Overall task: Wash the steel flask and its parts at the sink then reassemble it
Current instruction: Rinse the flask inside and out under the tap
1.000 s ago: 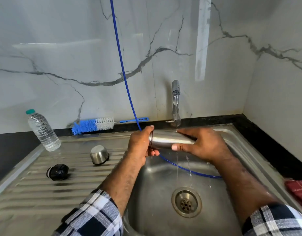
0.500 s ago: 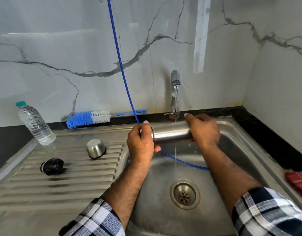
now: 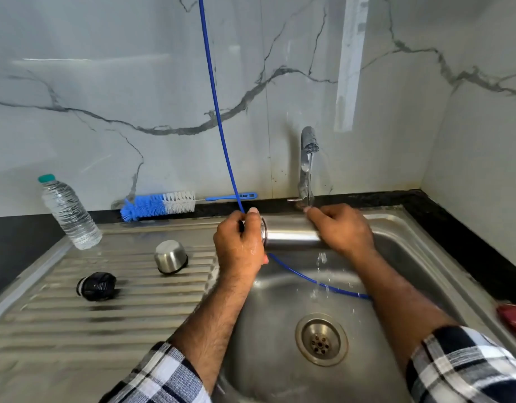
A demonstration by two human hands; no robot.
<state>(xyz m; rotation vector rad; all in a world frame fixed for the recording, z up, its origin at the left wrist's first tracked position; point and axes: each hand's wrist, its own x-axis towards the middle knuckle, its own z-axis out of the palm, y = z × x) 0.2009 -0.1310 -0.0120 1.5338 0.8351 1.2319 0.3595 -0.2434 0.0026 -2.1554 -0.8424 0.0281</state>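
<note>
Fingers (image 3: 252, 219) of the left hand (image 3: 239, 251) curl around the mouth end of the steel flask (image 3: 291, 238), while the right hand (image 3: 342, 231) wraps over its base end, so the body lies sideways between them above the sink (image 3: 411, 228). Held level like that, right under the tap (image 3: 307, 158), the outside catches the thin stream, which spills off and drips toward the drain (image 3: 320, 340); I'd guess they are rinsing the shell, turning it as they go. How the right fingers sit underneath, I cannot tell.

Its other parts wait on the ribbed draining surface (image 3: 76, 330) to the left: the steel cup (image 3: 170, 257) upside down, probably so water runs off, and the black stopper (image 3: 96, 286) on its side, well apart from it. A blue bottle brush (image 3: 158, 205) lies along the wall behind them, beside a plastic water bottle (image 3: 69, 213). A blue hose (image 3: 219, 120) hangs down past the left hand into the basin. Reassembly looks a long way off.
</note>
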